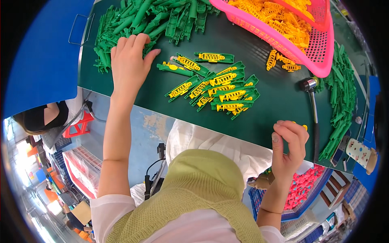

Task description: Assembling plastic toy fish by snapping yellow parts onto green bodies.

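My left hand [130,60] reaches to the near edge of a heap of green plastic parts [139,18]; its thumb stands apart from the fingers, and nothing shows held in it. My right hand [289,148] hovers by the table's front edge with curled fingers. Slivers of a yellow piece [305,127] peek out behind these fingers; whether they hold it or it lies below is hidden. Between the hands lies a loose pile of green holders with yellow ribbed inserts [223,87]. One green holder [175,69] at its left end lies turned on its side.
A pink basket [267,34] of yellow inserts, with a red tray in it, stands at the back right. Several loose inserts [281,60] lie beside it. A hammer [314,109] lies right of my right hand, near more green parts [338,105]. A phone [339,150] lies beyond.
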`<action>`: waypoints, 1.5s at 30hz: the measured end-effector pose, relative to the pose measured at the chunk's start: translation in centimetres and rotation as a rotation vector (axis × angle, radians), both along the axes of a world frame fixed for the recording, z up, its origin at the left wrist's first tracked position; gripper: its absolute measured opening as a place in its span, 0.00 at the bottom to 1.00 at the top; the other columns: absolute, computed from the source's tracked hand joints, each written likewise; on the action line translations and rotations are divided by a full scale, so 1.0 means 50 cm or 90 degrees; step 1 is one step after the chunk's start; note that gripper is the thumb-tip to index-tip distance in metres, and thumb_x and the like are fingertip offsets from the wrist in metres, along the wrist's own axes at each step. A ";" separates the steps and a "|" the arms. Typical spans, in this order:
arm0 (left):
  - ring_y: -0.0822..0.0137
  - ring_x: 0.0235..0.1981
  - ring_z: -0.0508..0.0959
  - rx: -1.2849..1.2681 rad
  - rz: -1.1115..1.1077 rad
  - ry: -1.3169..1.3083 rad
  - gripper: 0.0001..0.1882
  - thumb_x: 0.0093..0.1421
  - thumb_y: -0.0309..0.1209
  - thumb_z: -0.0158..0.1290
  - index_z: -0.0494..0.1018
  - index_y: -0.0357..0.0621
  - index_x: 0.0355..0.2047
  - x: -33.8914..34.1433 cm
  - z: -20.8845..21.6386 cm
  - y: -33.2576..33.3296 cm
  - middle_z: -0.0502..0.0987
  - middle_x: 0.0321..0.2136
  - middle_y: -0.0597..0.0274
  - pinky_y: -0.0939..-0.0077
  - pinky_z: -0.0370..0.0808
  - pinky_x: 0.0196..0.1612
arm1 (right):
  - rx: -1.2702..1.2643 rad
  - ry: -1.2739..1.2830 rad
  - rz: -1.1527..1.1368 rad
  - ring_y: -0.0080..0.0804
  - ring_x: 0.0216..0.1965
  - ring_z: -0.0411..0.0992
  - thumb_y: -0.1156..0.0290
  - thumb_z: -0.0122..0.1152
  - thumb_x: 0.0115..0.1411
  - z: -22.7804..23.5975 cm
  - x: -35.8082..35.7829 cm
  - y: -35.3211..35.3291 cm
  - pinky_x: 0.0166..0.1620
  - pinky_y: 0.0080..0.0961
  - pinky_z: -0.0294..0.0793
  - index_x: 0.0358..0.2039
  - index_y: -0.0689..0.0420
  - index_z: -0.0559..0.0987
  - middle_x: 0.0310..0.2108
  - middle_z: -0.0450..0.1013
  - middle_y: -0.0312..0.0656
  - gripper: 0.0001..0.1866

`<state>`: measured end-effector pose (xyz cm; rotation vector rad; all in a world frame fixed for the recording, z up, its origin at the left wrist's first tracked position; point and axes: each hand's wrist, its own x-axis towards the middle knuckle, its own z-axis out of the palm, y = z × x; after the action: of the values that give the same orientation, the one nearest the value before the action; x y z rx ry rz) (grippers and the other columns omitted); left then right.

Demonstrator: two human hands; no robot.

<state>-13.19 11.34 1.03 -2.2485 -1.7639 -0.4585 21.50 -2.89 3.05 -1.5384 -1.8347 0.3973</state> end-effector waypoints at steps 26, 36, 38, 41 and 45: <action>0.77 0.34 0.77 0.178 -0.163 -0.565 0.07 0.59 0.18 0.59 0.76 0.34 0.38 -0.021 0.089 0.012 0.77 0.44 0.57 0.87 0.74 0.36 | 0.054 -0.122 0.029 0.35 0.45 0.73 0.78 0.64 0.55 -0.014 0.032 0.110 0.49 0.28 0.64 0.40 0.55 0.80 0.41 0.76 0.39 0.11; 0.60 0.35 0.77 -0.185 -0.504 -0.511 0.16 0.50 0.20 0.65 0.75 0.41 0.40 0.222 0.081 -0.180 0.74 0.38 0.56 0.73 0.76 0.34 | 0.182 -0.415 0.114 0.36 0.44 0.71 0.79 0.60 0.50 -0.060 0.017 0.235 0.48 0.35 0.68 0.43 0.53 0.78 0.42 0.72 0.36 0.18; 0.59 0.34 0.77 -0.266 -0.481 -0.547 0.17 0.50 0.20 0.64 0.75 0.39 0.41 0.256 0.042 -0.207 0.73 0.36 0.56 0.71 0.77 0.34 | 0.149 -0.387 0.123 0.35 0.43 0.71 0.79 0.61 0.50 -0.057 0.023 0.214 0.47 0.34 0.67 0.41 0.54 0.78 0.41 0.72 0.36 0.15; 0.59 0.36 0.77 -0.260 -0.497 -0.479 0.21 0.47 0.20 0.67 0.75 0.40 0.42 0.283 0.008 -0.220 0.75 0.36 0.57 0.71 0.75 0.33 | 0.098 -0.291 0.157 0.36 0.42 0.71 0.78 0.63 0.51 -0.049 0.034 0.177 0.46 0.33 0.67 0.39 0.55 0.77 0.40 0.72 0.37 0.14; 0.61 0.35 0.76 -0.208 -0.486 -0.345 0.19 0.46 0.26 0.67 0.75 0.41 0.40 0.301 -0.009 -0.221 0.76 0.36 0.61 0.69 0.71 0.34 | 0.057 -0.215 0.135 0.38 0.41 0.71 0.77 0.66 0.52 -0.046 0.063 0.134 0.44 0.32 0.68 0.39 0.56 0.77 0.40 0.71 0.38 0.13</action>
<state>1.87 0.31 0.58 -3.2457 -1.1311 -1.0697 24.64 3.80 0.74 -1.4203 -2.2550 0.1524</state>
